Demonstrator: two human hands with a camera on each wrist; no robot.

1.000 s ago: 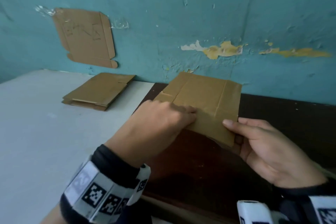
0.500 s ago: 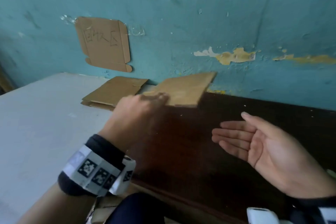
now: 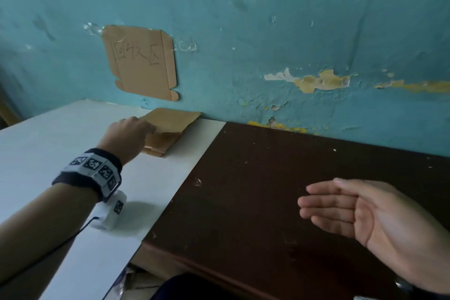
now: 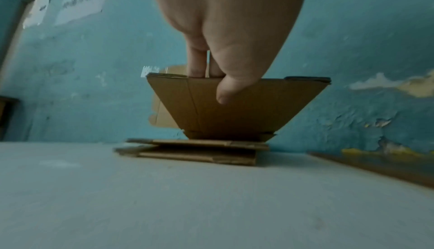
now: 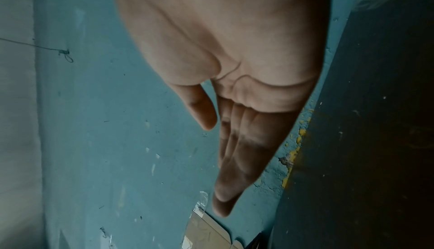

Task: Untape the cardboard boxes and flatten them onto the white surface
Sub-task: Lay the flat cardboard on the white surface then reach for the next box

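My left hand (image 3: 132,129) pinches a flattened brown cardboard box (image 3: 174,118) by its near edge, thumb under and fingers on top. In the left wrist view the held box (image 4: 237,108) tilts down, its far edge touching a stack of flattened boxes (image 4: 199,152) lying on the white surface (image 3: 48,143) by the wall. The stack (image 3: 158,146) shows under the held box in the head view. My right hand (image 3: 360,209) hovers over the dark brown table (image 3: 267,178), palm turned left, fingers straight and holding nothing, as also seen with the right hand (image 5: 234,141) in its wrist view.
A cardboard sign (image 3: 141,61) with handwriting is taped to the teal wall (image 3: 267,19) above the stack. The wall's paint is peeling (image 3: 319,80). The white surface meets the dark table along a diagonal edge (image 3: 185,182).
My left hand has carried the flattened box leftward from the dark table to the stack on the white surface. My right hand let go of it and stays open over the table.
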